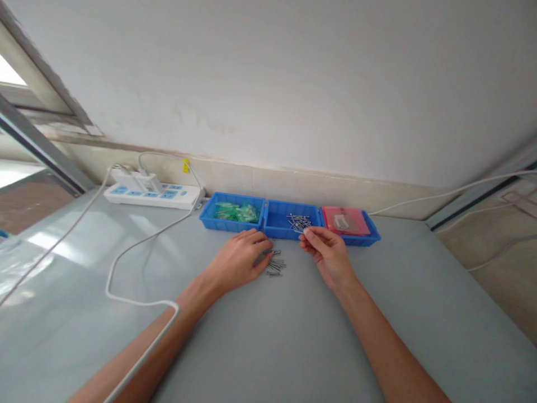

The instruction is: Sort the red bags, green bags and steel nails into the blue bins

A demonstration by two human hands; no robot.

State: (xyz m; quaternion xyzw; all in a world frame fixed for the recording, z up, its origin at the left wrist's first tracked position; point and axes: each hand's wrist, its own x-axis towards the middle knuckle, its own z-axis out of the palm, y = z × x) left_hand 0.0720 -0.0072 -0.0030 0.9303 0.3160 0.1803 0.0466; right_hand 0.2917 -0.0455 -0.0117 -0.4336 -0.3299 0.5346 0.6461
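Observation:
My right hand (331, 258) pinches a thin metal screw (298, 231) between thumb and forefinger, just over the front rim of the middle blue bin (274, 212). Inside that bin lies a loose heap of screws (297, 220). My left hand (241, 257) rests on the table, thumb and fingers curved and a little apart. Its fingertips are beside a small group of screws (276, 265) laid roughly side by side on the table. Whether the left fingertips touch any of them is hard to make out.
The left blue bin (210, 219) holds green plastic packets (237, 212); the right one (369, 240) holds red plastic bags (346, 221). A white power strip (176, 197) with plugged-in adapters stands by the wall. A white cable (121, 299) crosses the grey table (268, 347) and passes over my left forearm.

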